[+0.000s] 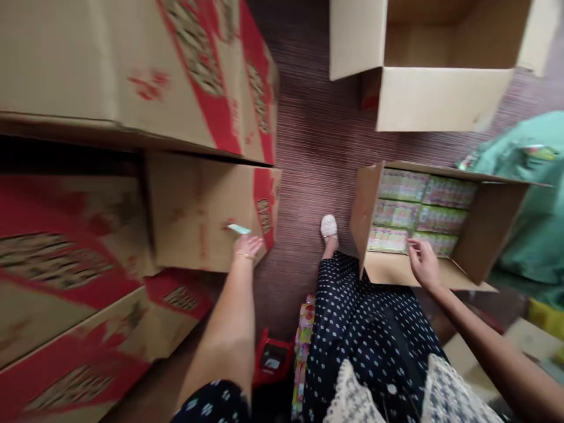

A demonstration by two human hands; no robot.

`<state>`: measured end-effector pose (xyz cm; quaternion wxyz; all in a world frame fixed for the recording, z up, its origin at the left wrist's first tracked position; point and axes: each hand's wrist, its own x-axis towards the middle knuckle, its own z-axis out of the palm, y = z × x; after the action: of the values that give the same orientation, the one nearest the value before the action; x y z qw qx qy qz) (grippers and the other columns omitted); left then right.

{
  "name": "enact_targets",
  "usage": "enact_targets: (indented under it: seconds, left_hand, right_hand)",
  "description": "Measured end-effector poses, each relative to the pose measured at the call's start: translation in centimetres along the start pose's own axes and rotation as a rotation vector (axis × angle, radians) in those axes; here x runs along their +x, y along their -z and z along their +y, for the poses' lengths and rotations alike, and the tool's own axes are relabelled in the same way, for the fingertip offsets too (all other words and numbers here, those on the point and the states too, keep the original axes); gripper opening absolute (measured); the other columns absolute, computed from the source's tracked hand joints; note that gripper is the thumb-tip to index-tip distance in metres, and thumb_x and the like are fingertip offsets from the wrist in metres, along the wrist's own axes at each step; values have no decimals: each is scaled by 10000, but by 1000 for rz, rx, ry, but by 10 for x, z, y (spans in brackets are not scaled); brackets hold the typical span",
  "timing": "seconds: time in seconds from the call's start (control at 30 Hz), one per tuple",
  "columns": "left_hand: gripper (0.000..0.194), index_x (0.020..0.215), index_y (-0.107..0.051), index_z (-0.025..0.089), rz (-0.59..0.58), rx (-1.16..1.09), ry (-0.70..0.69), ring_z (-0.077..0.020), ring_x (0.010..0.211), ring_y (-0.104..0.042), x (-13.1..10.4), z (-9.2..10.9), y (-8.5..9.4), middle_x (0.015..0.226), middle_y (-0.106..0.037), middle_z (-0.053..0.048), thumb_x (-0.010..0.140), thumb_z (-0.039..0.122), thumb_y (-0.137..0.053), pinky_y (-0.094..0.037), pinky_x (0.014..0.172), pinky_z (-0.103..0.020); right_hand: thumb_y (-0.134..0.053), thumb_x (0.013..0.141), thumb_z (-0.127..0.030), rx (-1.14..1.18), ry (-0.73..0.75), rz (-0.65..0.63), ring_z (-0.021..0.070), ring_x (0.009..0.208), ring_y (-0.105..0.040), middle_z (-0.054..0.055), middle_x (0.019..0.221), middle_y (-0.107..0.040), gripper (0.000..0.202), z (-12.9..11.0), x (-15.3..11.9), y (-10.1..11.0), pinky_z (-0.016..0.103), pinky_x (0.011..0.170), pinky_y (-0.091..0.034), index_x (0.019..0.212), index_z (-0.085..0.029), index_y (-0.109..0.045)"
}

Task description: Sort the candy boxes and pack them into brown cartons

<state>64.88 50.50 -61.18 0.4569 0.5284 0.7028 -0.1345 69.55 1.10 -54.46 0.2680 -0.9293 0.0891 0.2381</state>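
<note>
My left hand (249, 245) is beside a closed brown carton (211, 205) with a red printed band. A thin pale green-and-white strip (238, 228) sticks out past its thumb side and seems to be gripped there; its exact kind is unclear. My right hand (423, 263) reaches over the near flap of an open carton (496, 229). Its fingers are curled together at the packs, and whatever they may hold is hidden. Inside that carton, small packs (399, 212) with green and pink wrapping lie in neat rows.
Large printed cartons (57, 252) are stacked on the left. Another open carton (440, 97) stands at the top right. A green bag (537, 235) lies to the right. Near my legs are a red crate (273, 361) and a row of colourful packs (304, 346) on the striped floor (308, 153).
</note>
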Motion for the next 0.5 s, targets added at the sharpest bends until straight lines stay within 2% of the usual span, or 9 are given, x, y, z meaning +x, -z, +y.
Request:
enact_targets:
  seconds: [0.07, 0.13, 0.2, 0.27, 0.33, 0.4, 0.47, 0.5]
  left_hand:
    - [251, 1136, -590, 154, -23, 99, 18, -151, 698, -662, 8, -5, -14, 770, -609, -28, 912, 245, -522, -587, 866, -407]
    - [308, 1179, -610, 123, -69, 178, 3, -155, 746, -665, -5, -15, -44, 842, -636, -58, 893, 205, -530, -565, 944, -430]
    - [356, 1215, -640, 125, -184, 280, -163, -176, 845, -678, -44, -28, -86, 958, -671, -97, 879, 215, -562, -539, 1009, -423]
    - [448, 1307, -637, 168, -355, 412, -481, -229, 1018, -679, -99, -42, -132, 1147, -679, -137, 876, 284, -602, -517, 1058, -417]
    - [627, 1450, -547, 194, -473, 528, -752, -296, 1221, -623, -154, -56, -177, 1347, -619, -174, 857, 366, -656, -480, 1115, -431]
    - [752, 1540, -436, 186, -463, 612, -808, -336, 1315, -572, -195, -68, -215, 1436, -575, -192, 854, 392, -664, -463, 1130, -445]
    - [671, 1533, -436, 153, -340, 693, -715, -359, 1270, -605, -214, -78, -242, 1382, -621, -212, 913, 374, -563, -478, 1086, -477]
    - [602, 1498, -477, 133, -264, 728, -663, -368, 1221, -633, -216, -81, -251, 1315, -658, -224, 942, 362, -493, -485, 1055, -494]
  right_hand:
    - [-446, 902, -353, -100, -105, -47, 267, 986, -664, 175, 1092, -660, 349, 23, -2, 3, 437, 874, -578, 1090, -157, -666]
    - [-463, 865, -254, -205, -209, -76, 281, 1108, -643, 197, 1159, -654, 353, 44, -2, 3, 453, 988, -544, 1118, -128, -675]
    - [-482, 838, -190, -301, -293, -63, 298, 1252, -579, 208, 1305, -620, 393, 62, -1, 5, 471, 1070, -494, 1174, -125, -674]
    - [-504, 849, -199, -376, -361, -12, 319, 1339, -514, 200, 1462, -535, 451, 78, 0, 12, 497, 1075, -481, 1273, -136, -646]
    - [-519, 875, -241, -447, -390, 88, 336, 1408, -445, 194, 1567, -435, 532, 95, 3, 27, 526, 1085, -459, 1394, -137, -577]
    - [-530, 889, -270, -520, -364, 215, 335, 1486, -344, 201, 1620, -353, 636, 117, 8, 48, 549, 1141, -393, 1506, -126, -469]
    - [-555, 884, -292, -561, -381, 336, 342, 1516, -288, 228, 1646, -283, 754, 144, 18, 72, 555, 1161, -357, 1584, -106, -345]
    - [-572, 877, -311, -556, -426, 368, 356, 1501, -312, 249, 1640, -279, 801, 159, 24, 83, 553, 1141, -375, 1602, -97, -304]
